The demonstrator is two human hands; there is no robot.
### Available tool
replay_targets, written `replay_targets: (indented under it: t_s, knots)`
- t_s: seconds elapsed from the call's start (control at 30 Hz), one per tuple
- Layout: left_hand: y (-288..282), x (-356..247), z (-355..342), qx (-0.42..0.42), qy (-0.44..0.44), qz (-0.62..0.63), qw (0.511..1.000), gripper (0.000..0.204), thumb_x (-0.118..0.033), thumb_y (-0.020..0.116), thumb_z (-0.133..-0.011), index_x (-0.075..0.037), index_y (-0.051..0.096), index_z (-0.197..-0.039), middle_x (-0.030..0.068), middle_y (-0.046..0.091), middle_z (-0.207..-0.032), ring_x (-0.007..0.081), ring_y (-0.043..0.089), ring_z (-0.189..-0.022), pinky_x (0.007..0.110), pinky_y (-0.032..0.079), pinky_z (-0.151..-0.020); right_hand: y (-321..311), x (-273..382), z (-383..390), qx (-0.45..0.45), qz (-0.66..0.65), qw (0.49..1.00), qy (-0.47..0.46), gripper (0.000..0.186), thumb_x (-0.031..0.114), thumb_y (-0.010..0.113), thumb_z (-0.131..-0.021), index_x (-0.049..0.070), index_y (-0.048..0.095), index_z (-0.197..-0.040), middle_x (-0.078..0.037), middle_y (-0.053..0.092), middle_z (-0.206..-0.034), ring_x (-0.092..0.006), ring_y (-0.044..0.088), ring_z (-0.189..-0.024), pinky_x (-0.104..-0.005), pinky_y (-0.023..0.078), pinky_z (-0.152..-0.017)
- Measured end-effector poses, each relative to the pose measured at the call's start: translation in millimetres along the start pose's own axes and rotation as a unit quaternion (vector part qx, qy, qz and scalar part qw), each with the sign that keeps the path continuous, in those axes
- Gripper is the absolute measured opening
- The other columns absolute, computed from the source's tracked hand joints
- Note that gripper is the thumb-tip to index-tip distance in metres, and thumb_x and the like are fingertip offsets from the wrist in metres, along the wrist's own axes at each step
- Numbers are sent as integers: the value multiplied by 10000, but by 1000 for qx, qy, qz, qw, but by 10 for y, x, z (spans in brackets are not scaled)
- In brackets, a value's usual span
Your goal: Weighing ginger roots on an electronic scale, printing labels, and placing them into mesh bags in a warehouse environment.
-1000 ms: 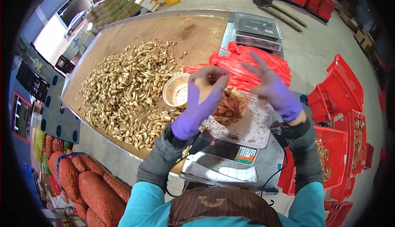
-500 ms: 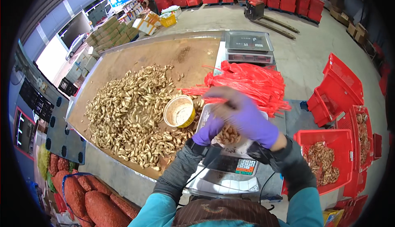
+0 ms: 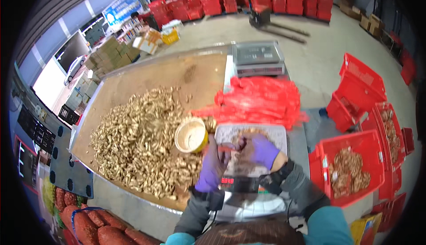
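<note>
Both my hands wear purple gloves and meet above a white tray [image 3: 277, 131] on a scale. My left hand [image 3: 213, 167] is at the tray's left edge, fingers closed. My right hand [image 3: 259, 151] is over the tray's middle, its fingers bent together close to the left ones. A small reddish bit shows between them, too blurred to name. Brownish knobbly roots show partly in the tray behind my right hand. Left of the tray stands a yellow tub [image 3: 191, 135] with a pale inside, beside a big heap of ginger-like roots [image 3: 137, 134].
Red mesh bags [image 3: 262, 100] lie piled beyond the tray, with a second scale [image 3: 258, 57] behind them. At the right, a red crate [image 3: 350, 136] holds root pieces. Full red sacks [image 3: 100, 225] lie at lower left. A pallet jack [image 3: 270, 23] stands on the floor beyond.
My hands have come down closer to me; the left moved leftward and both draw together. The tray's far part is now uncovered. The whole view has shifted slightly.
</note>
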State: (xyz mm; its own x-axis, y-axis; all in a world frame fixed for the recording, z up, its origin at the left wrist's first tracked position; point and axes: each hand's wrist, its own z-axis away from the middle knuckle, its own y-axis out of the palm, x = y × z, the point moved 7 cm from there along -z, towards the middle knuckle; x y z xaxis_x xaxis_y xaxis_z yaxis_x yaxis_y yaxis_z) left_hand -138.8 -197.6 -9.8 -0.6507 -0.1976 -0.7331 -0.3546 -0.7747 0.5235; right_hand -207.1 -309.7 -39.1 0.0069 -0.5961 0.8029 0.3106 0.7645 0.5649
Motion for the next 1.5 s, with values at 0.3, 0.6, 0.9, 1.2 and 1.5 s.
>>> replay_targets:
  t_s: [0.3,0.6,0.9,1.2,1.5]
  knots:
    - [257,254,-166,109,359,-197,906,223,16,579,-820,41,579,-1042,106,633,-896,162,589,-682,220,477,-631,92,357,371,-196,606,766,-81,209,198,523,-804,16,579,-891,-131,615,-797,-260,603,-724,-367,487,-670]
    - [314,147,287,41,641,-406,650,368,-146,607,-724,-39,612,-1076,120,616,-984,287,526,-777,368,444,-710,-164,133,359,-144,362,921,1,215,105,539,-785,-12,493,-959,-179,547,-822,-333,565,-784,-409,482,-631]
    - [275,325,-386,233,209,-295,903,219,-27,632,-792,26,596,-1002,68,622,-882,112,596,-778,226,491,-672,58,206,398,-48,707,676,-204,305,210,662,-721,4,550,-916,-166,579,-780,-294,583,-701,-350,479,-684]
    - [271,366,-394,284,240,-368,853,327,-153,713,-747,-21,639,-1037,122,588,-1077,222,546,-1016,321,428,-896,-329,58,272,-47,160,985,-41,103,112,605,-800,23,572,-840,-18,544,-799,-112,524,-765,-250,437,-705]
    - [380,441,-297,149,356,-390,836,160,-30,635,-783,-7,670,-937,109,606,-955,211,553,-950,306,453,-825,-293,338,544,-298,374,849,-226,276,7,549,-776,-4,530,-1051,-134,595,-883,-195,592,-792,-318,480,-710]
